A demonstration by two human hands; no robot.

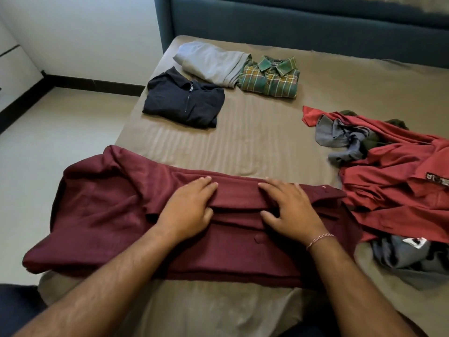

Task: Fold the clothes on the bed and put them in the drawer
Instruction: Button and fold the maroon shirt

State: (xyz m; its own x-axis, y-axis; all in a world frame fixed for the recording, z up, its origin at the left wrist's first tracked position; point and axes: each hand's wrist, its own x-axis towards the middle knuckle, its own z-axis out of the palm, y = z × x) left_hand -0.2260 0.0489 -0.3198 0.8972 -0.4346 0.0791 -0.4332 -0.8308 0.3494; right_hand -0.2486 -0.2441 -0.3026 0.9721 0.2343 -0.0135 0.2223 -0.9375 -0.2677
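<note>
A maroon shirt point(102, 210) lies spread across the near part of the bed point(255, 142), partly folded into a long band, its left end hanging past the bed's edge. My left hand point(188, 206) rests flat on the folded middle, fingers straight. My right hand point(289, 206) presses flat beside it, a thread bracelet on its wrist. Three folded garments lie farther back: a black zip shirt point(182, 100), a grey piece point(211, 62) and a green plaid shirt point(272, 77). No drawer is in view.
A loose heap of red clothes point(393, 176) with grey pieces point(345, 139) sits at the right side of the bed. A dark blue headboard point(291, 23) stands at the back. Tiled floor point(56, 132) and a white wall lie to the left.
</note>
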